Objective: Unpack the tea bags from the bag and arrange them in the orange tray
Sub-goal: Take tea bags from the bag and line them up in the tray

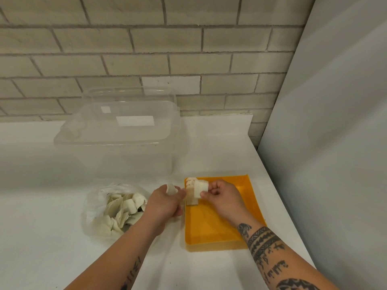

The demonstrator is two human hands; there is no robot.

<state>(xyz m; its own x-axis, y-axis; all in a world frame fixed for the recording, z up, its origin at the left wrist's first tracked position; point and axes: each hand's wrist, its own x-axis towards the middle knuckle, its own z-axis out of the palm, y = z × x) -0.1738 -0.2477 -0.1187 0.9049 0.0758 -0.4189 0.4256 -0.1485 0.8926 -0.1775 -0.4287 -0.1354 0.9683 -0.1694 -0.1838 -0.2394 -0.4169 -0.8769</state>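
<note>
bench (41, 237): white top, with a brick wall (146, 49) rising behind its back edge
plastic bag (94, 206): clear and crumpled, lying open near the front left of the bench, just left of the left forearm
loose tea bags (123, 208): a pale heap inside the plastic bag
clear tub (119, 130): see-through, with a lid on, towards the back edge, behind the plastic bag
left hand (165, 203): between the plastic bag and the tray, fingers curled round a small tea bag (171, 189) that sticks up above the knuckles
row of tea bags (191, 195): standing on edge along the tray's left wall, at its far left corner
right hand (222, 196): over the far half of the tray, thumb and fingers pinching a square tea bag (201, 186) just above the row; contact with the row cannot be told
orange tray (219, 229): rectangular, at the front right of the bench, close to its right edge
grey panel (324, 143): upright, along the bench's right edge
</note>
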